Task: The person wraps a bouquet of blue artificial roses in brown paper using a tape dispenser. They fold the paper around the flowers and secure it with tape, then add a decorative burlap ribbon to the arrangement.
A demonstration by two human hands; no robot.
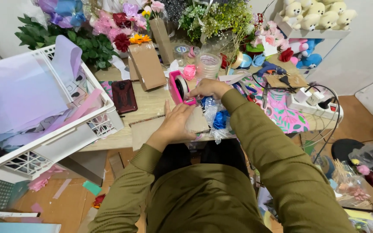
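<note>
Hands are both busy at the front edge of the light wooden table (150, 105). Left hand (175, 125) is spread flat, fingers open, pressing down on a flat piece of brown cardboard (197, 122) that lies at the table's near edge. Right hand (210, 88) is curled with fingertips pinched at the pink plastic tape dispenser (178, 88), which stands just beyond the cardboard; honestly I can't tell if it's got tape between the fingers or is just touching the dispenser's front. Right beside the cardboard, tucked under my right forearm, there's a shiny blue ribbon bow in crinkly clear wrap (219, 119). A dark red phone (124, 96) lies further left on the table, near a white plastic crate stuffed with lilac and pink paper sheets (104, 125). Fake flowers (121, 26) crowd the back.
</note>
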